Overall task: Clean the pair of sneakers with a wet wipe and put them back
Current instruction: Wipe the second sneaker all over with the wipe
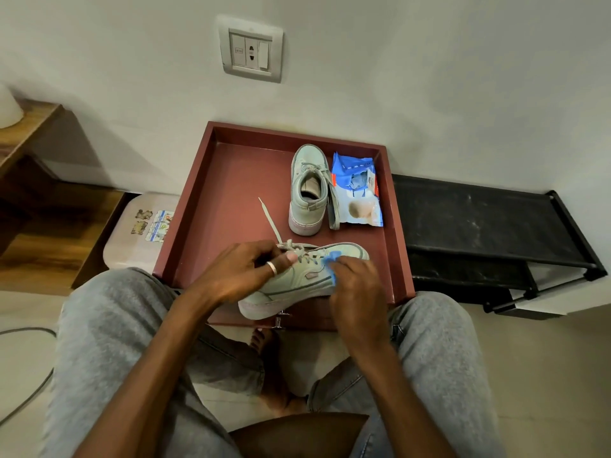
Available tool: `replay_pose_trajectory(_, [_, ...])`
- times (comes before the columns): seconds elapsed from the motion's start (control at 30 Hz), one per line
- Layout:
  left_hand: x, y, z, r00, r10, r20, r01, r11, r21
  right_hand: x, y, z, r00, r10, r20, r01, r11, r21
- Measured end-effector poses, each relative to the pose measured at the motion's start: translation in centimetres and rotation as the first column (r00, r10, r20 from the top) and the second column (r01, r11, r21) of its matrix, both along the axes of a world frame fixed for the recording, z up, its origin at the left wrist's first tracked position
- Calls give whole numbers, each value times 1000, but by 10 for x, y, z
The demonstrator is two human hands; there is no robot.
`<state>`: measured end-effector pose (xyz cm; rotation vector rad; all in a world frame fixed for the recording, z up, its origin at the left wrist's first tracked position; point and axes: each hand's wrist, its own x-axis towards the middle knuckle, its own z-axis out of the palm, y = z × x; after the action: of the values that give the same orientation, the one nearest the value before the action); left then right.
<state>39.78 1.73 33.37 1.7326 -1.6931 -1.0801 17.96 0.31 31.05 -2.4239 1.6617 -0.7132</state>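
Note:
A pale green sneaker point(297, 282) lies on its side over the near edge of the red-brown tray point(231, 180), toe to the right. My left hand point(241, 272) grips it at the collar and laces, thumb on top. My right hand point(357, 285) holds a blue wet wipe point(332, 257) against the sneaker's side near the toe. The second sneaker point(307, 190) stands upright in the tray, heel toward me. Beside it on the right lies the blue wet-wipe pack point(358, 193), torn open.
A black shoe rack point(479, 223) stands to the right of the tray. A white box with stickers point(139, 233) and wooden furniture point(39, 206) sit to the left. The wall with a socket plate point(251, 51) is behind. My knees flank the tray.

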Motion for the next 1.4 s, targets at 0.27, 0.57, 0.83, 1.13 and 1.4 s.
replay_pose_trajectory(0.27, [6,0,-7,943,-151,297,190,976,-108,-22,-12,1,962,-145,230,133,989,69])
replay_pose_trajectory(0.57, [16,-18,-5,994,90,-64,-88,995,43,-17,-10,13,899,-131,418,126,991,38])
replay_pose_trajectory(0.83, [19,-26,-11,955,217,-201,-200,974,102,18,5,2,990,2,143,4,999,-38])
replay_pose_trajectory(1.13, [20,-31,-25,941,281,-188,-271,959,80,73,66,-5,922,343,178,-352,936,21])
replay_pose_trajectory(1.4, [17,-32,-27,948,288,-134,-286,958,34,15,8,0,992,126,-3,-126,987,-96])
